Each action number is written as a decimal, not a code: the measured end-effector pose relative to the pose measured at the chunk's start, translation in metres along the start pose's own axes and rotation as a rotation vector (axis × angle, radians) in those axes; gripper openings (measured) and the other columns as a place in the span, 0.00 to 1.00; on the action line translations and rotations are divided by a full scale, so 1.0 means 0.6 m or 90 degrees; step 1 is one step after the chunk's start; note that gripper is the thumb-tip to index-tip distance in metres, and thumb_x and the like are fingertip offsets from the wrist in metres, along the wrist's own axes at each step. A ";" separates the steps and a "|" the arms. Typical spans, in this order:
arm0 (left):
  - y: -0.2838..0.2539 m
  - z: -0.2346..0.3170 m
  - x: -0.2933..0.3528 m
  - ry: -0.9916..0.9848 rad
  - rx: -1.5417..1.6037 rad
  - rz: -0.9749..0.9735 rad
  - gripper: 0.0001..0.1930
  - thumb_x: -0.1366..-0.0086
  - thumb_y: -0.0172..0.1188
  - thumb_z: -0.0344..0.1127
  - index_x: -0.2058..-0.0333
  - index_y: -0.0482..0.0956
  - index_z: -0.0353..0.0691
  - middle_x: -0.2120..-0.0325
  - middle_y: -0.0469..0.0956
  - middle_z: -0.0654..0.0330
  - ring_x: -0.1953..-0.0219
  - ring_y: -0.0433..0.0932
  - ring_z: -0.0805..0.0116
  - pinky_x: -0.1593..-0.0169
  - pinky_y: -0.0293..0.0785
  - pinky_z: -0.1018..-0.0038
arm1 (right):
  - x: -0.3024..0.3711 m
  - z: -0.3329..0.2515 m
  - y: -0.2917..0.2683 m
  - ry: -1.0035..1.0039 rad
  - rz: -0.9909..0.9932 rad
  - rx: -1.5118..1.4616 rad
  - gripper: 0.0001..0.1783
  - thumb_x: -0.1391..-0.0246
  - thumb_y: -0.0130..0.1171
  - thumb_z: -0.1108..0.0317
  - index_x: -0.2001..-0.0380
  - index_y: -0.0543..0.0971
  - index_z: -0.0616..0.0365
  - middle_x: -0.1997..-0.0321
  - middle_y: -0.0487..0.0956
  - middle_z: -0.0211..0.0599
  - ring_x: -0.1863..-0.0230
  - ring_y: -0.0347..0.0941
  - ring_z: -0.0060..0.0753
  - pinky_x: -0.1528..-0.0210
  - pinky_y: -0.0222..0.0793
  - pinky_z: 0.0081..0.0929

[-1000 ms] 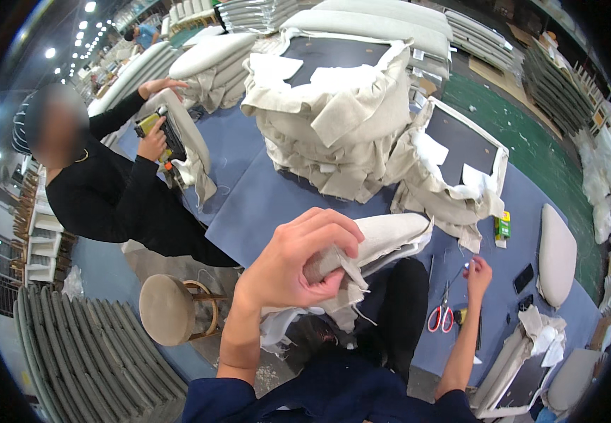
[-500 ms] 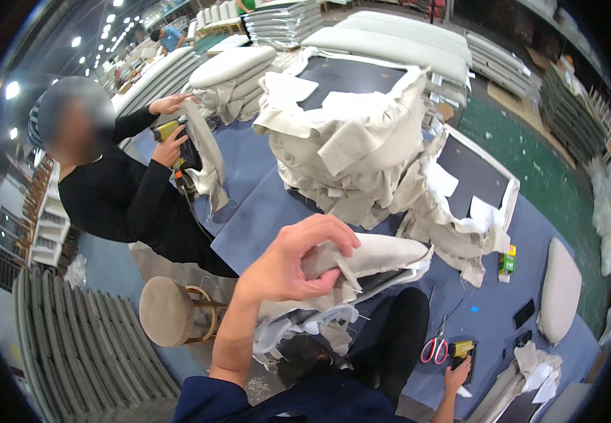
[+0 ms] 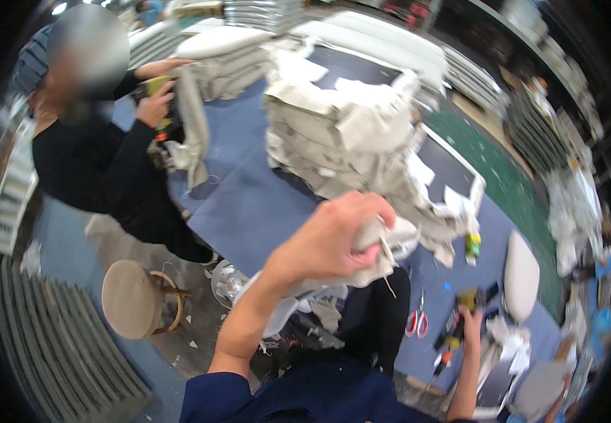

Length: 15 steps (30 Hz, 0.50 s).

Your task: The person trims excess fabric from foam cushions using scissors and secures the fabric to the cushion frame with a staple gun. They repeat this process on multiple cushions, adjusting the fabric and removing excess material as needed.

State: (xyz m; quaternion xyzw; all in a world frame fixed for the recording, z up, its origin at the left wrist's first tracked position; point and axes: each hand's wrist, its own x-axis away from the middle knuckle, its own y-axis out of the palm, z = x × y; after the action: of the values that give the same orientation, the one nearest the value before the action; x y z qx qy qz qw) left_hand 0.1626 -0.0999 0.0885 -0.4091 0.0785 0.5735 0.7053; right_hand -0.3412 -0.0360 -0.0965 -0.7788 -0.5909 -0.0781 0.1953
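My left hand [image 3: 341,240] is closed on the edge of a beige fabric-covered seat pad [image 3: 404,238], fingers curled over it and the thumb beneath. A loose thread dangles from its cloth. Over at the right, my right hand [image 3: 472,326] is wrapped round a yellow and black staple gun [image 3: 451,330], which has an orange fitting at its lower end. Red-handled scissors [image 3: 422,324] lie on the blue table [image 3: 249,204] just left of the gun. Motion blurs the picture, and my left hand hides part of the pad.
A tall pile of cloth-draped seat pads [image 3: 334,134] stands ahead. A finished pad [image 3: 522,275] and a green-yellow box [image 3: 472,245] lie to the right. At left are a round stool [image 3: 131,299], stacked grey panels [image 3: 59,345] and a co-worker [image 3: 87,169] holding another staple gun.
My right hand has taken hold of the staple gun and brought it up and turned it. My left hand has shifted right with the pad, which has swung to a different angle. The view has turned.
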 end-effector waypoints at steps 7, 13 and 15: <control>0.016 0.023 -0.017 -0.070 0.055 -0.021 0.21 0.49 0.62 0.21 0.54 0.77 0.40 0.63 0.78 0.65 0.71 0.71 0.78 0.65 0.68 0.80 | 0.133 -0.217 0.160 -0.402 -0.018 0.275 0.18 0.52 0.75 0.68 0.60 0.80 0.60 0.64 0.81 0.35 0.73 0.77 0.32 0.67 0.72 0.26; 0.016 0.053 -0.016 -0.227 0.035 -0.097 0.20 0.49 0.64 0.24 0.54 0.77 0.42 0.61 0.80 0.59 0.59 0.78 0.57 0.56 0.75 0.68 | 0.203 -0.376 0.241 -0.777 -0.350 0.298 0.28 0.55 0.72 0.65 0.49 0.81 0.65 0.56 0.85 0.48 0.63 0.85 0.47 0.61 0.77 0.29; 0.021 0.049 -0.016 -0.139 0.037 -0.072 0.20 0.50 0.64 0.24 0.55 0.77 0.42 0.61 0.80 0.59 0.59 0.78 0.57 0.56 0.75 0.68 | 0.211 -0.387 0.254 -0.694 -0.411 0.274 0.35 0.56 0.72 0.62 0.45 0.78 0.69 0.59 0.85 0.49 0.65 0.85 0.51 0.62 0.79 0.31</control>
State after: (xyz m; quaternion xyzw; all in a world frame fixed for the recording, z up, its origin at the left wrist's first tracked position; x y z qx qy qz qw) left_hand 0.1379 -0.0872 0.1068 -0.3273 -0.0052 0.5716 0.7524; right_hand -0.1341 -0.0497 0.1274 -0.4345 -0.8108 0.3919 -0.0136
